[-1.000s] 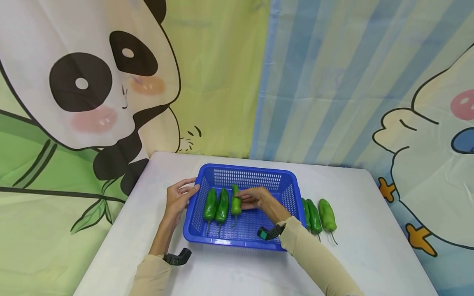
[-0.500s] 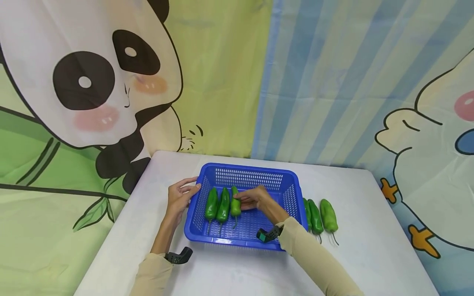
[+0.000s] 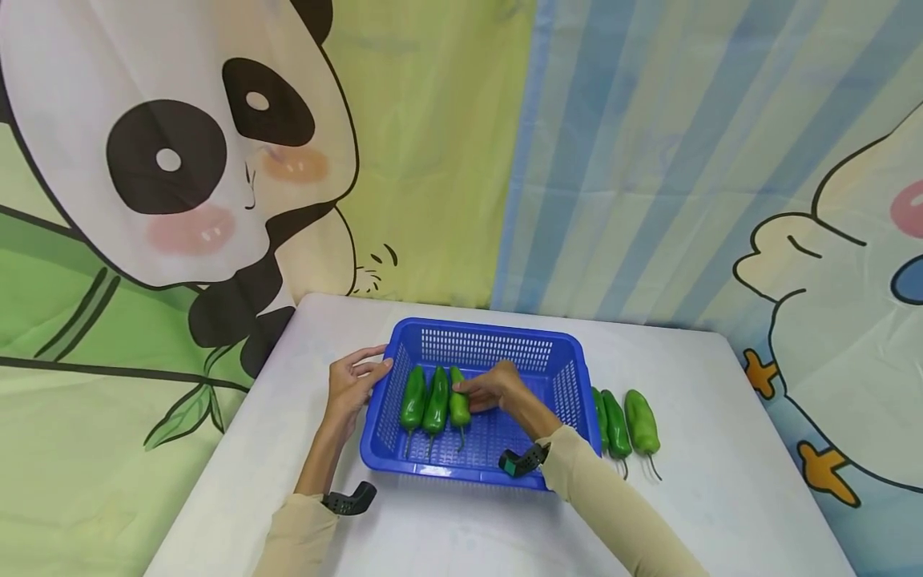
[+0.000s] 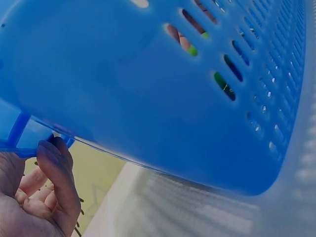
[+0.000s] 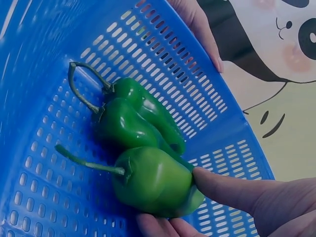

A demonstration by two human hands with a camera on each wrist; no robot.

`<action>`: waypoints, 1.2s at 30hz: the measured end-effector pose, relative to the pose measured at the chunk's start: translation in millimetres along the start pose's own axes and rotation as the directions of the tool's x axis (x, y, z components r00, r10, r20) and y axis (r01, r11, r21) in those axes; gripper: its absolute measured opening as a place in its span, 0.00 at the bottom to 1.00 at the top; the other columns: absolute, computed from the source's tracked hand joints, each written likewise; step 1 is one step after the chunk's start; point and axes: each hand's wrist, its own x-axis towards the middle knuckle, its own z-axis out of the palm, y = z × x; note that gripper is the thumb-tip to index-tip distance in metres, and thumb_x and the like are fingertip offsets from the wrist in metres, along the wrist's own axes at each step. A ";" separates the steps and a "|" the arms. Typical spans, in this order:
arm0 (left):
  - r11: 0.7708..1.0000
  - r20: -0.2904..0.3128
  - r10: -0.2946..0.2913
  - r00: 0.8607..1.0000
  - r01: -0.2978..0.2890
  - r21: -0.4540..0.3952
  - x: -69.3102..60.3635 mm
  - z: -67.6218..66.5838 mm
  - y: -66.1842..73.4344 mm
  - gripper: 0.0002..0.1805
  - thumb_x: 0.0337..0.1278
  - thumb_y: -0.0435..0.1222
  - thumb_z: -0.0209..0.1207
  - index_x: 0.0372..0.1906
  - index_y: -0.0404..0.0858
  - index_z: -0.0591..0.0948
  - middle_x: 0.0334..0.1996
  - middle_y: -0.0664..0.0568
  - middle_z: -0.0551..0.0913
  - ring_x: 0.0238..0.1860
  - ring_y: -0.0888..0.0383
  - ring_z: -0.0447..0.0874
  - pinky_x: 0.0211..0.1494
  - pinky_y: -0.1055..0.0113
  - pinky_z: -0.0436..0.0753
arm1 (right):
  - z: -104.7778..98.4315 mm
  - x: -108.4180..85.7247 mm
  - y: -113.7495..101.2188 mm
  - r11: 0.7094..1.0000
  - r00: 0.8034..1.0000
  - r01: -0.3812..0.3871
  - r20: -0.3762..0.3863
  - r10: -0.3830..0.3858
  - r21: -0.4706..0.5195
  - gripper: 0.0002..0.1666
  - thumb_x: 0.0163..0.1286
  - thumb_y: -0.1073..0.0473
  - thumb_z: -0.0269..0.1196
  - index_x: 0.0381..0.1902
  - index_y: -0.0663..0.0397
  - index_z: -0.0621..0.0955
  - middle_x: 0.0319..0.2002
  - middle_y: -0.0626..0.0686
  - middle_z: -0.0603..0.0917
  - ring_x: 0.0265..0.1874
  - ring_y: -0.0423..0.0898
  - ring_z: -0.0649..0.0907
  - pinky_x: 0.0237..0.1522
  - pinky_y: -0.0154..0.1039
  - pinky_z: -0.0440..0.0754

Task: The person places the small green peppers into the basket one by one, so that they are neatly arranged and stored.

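Note:
Inside the blue plastic basket (image 3: 505,473), my right hand (image 3: 496,386) pinches a light green pepper (image 3: 459,407) between thumb and fingers. In the right wrist view this pepper (image 5: 150,180) lies beside two darker green peppers, its stem pointing left. Those two, one nearer the left wall (image 3: 413,399) and one in the middle (image 3: 436,401), lie side by side on the basket floor. My left hand (image 3: 350,389) grips the basket's left rim. From the left wrist view, the fingers (image 4: 59,182) curl at the rim, with the basket's outer wall (image 4: 123,89) filling most of the picture.
On the white table (image 3: 692,385), several more green peppers lie right of the basket, among them a lighter one (image 3: 641,422) and a dark one (image 3: 616,425); another is partly hidden by the basket rim. A curtain with a printed panda (image 3: 288,184) hangs behind.
The light green pepper has shifted slightly toward the near side of the basket, in line with the other two, with my right hand on it. My left hand stays at the rim.

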 end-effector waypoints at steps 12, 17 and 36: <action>1.000 -0.005 -0.019 1.000 0.020 0.024 -1.5 -0.8 -2.4 0.25 0.71 0.40 0.72 0.68 0.38 0.84 0.35 0.56 0.95 0.27 0.61 0.93 0.26 0.71 0.88 | 1.2 -3.1 4.4 1.000 1.000 -0.004 0.007 0.004 0.004 0.30 0.63 0.70 0.80 0.57 0.81 0.79 0.46 0.74 0.91 0.38 0.62 0.96 0.51 0.56 0.93; 0.999 -0.013 -0.007 1.000 0.008 0.036 -2.5 -2.5 -1.9 0.24 0.71 0.41 0.72 0.67 0.38 0.85 0.32 0.58 0.94 0.26 0.61 0.92 0.25 0.72 0.87 | 2.4 -4.0 3.9 1.000 1.000 0.006 0.012 -0.006 -0.007 0.30 0.63 0.68 0.81 0.56 0.80 0.80 0.46 0.74 0.91 0.39 0.62 0.96 0.50 0.55 0.93; 1.000 0.004 -0.010 1.000 0.010 0.009 -0.8 0.0 -3.5 0.26 0.71 0.41 0.73 0.68 0.36 0.84 0.32 0.58 0.94 0.28 0.61 0.94 0.28 0.70 0.90 | -6.2 -4.0 -0.9 0.999 0.999 -0.031 0.036 0.032 -0.030 0.38 0.66 0.63 0.80 0.65 0.81 0.76 0.54 0.77 0.88 0.53 0.67 0.92 0.56 0.54 0.92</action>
